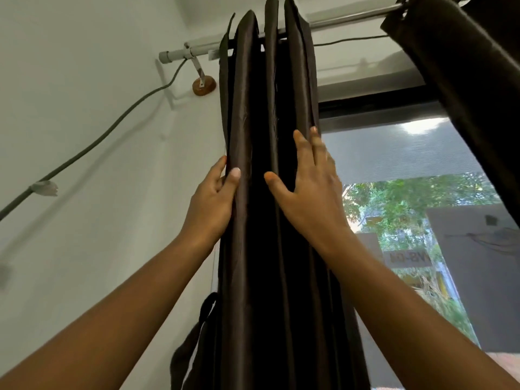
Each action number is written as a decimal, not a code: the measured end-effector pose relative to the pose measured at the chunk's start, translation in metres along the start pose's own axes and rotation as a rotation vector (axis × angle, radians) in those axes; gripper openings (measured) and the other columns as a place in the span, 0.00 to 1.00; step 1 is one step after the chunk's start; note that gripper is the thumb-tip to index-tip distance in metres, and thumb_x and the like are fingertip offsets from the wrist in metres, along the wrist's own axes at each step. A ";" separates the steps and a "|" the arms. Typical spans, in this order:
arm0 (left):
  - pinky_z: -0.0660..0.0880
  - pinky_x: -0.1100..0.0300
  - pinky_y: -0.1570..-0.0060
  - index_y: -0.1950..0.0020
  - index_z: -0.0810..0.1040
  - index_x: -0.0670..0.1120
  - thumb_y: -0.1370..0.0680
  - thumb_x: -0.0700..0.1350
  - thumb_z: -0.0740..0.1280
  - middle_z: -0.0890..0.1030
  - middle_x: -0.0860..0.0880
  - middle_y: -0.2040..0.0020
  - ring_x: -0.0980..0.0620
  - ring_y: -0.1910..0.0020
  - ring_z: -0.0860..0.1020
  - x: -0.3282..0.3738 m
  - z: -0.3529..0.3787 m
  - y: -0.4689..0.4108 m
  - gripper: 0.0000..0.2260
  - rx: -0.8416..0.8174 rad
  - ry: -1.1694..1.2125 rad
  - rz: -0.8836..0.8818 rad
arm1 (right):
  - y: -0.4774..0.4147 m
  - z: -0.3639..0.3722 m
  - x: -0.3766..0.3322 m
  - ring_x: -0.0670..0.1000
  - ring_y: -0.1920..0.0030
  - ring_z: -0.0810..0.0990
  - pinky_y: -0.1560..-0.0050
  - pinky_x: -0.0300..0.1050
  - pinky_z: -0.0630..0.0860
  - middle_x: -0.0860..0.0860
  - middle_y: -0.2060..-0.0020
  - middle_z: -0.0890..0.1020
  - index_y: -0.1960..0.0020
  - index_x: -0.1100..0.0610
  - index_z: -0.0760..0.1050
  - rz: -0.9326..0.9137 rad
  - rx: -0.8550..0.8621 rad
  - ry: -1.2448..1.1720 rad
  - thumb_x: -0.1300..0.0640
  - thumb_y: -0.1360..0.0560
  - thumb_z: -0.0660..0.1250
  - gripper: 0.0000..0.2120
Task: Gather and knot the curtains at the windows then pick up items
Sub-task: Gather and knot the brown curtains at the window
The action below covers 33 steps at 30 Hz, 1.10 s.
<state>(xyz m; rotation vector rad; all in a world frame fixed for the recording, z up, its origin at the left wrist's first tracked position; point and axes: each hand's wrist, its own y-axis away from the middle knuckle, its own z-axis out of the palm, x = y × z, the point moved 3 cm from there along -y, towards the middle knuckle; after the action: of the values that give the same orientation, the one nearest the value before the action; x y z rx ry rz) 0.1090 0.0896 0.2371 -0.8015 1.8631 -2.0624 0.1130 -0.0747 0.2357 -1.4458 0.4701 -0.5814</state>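
Gathering curtain [247, 94]: pinching edge fold in left hand [211, 204], pressing right hand [312, 201] flat, fingers [302, 153] straight; likely best to sweep folds under right fingers toward left fingers, then clench

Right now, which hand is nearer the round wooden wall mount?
Left. The left hand grips the curtain edge below the wooden mount; the right hand lies flat on the folds farther toward the window.
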 end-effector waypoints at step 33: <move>0.80 0.64 0.62 0.54 0.83 0.47 0.27 0.38 0.73 0.86 0.48 0.60 0.54 0.62 0.85 0.020 -0.063 0.044 0.05 0.089 0.007 -0.116 | 0.063 0.032 -0.076 0.55 0.61 0.83 0.69 0.45 0.72 0.54 0.54 0.83 0.34 0.60 0.69 -0.150 -0.076 0.260 0.59 0.20 0.59 0.15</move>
<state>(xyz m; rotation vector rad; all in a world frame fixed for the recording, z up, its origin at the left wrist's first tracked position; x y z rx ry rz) 0.0503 0.1252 0.1973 -0.9000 1.7521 -2.2027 0.0788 -0.0001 0.1722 -1.4930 0.5966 -0.8863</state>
